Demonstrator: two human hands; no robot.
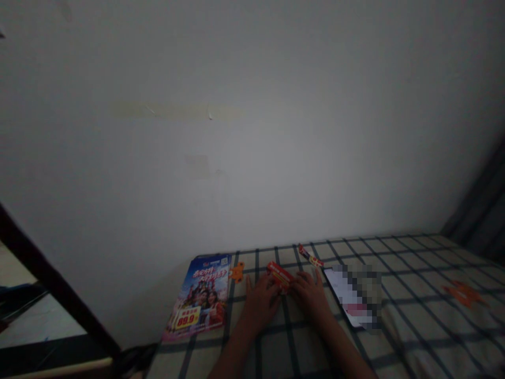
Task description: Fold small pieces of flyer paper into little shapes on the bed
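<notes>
A small red packet (279, 273) with pale print lies on the checked cloth, slanting down to the right. My left hand (262, 299) is at its near left side, fingers bent against it with the thumb out to the left. At the packet's right end, my right hand (309, 292) grips it with curled fingers. The fingers partly hide the packet's lower edge. Just beyond my right hand lies a slim red and dark wrapped stick (311, 256). An orange cut-out shape (236, 272) rests past my left hand.
To the left is a blue and pink printed leaflet (201, 297). A phone or tablet (349, 300), partly blurred out, lies right of my right arm. Another orange shape (464, 293) sits far right. A pale wall (268, 131) rises behind; a dark post (55, 284) slants at left.
</notes>
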